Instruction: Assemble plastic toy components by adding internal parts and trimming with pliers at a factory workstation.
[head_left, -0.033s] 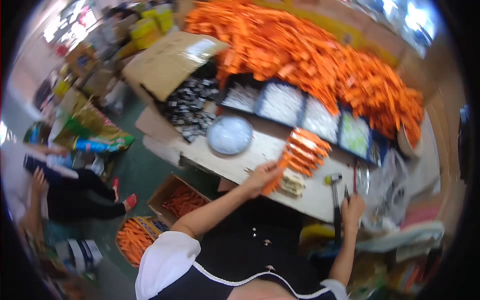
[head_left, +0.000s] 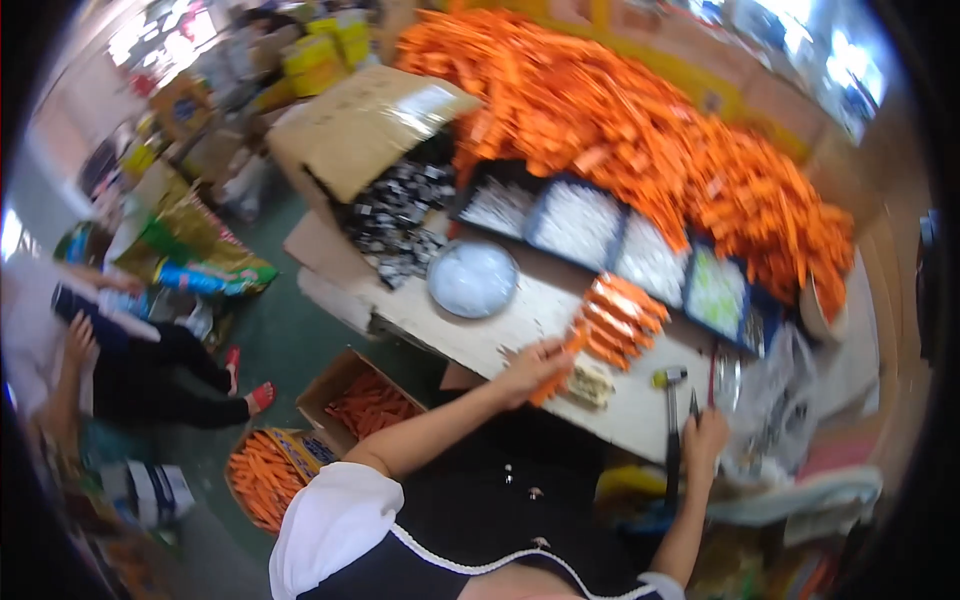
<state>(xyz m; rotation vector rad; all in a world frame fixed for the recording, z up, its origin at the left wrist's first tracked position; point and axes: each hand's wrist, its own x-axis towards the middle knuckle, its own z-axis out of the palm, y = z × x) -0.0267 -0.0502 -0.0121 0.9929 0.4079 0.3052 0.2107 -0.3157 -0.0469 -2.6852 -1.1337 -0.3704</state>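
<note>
My left hand [head_left: 537, 371] is closed round a long orange plastic piece [head_left: 552, 386] at the table's front edge. Just beyond it lies a row of several shiny orange pieces [head_left: 622, 318], side by side. A small pale yellowish block [head_left: 588, 387] lies beside the held piece. My right hand [head_left: 707, 436], farther right, grips a thin dark pointed tool [head_left: 694, 403] with its tip up; its exact kind cannot be made out. Next to that hand a hammer [head_left: 673, 416] with a yellow-ended head lies on the table, its dark handle toward me.
A big heap of orange pieces [head_left: 600, 110] covers the table's back. Before it stand dark bins of white parts [head_left: 575, 222] and pale green parts [head_left: 716, 290]. A bowl [head_left: 473, 280], a carton of black parts [head_left: 395, 215] and a plastic bag [head_left: 775, 400] lie around. A person [head_left: 130, 370] sits at left.
The whole view has shifted slightly, so the table appears a little lower and farther right. Both hands keep their grips.
</note>
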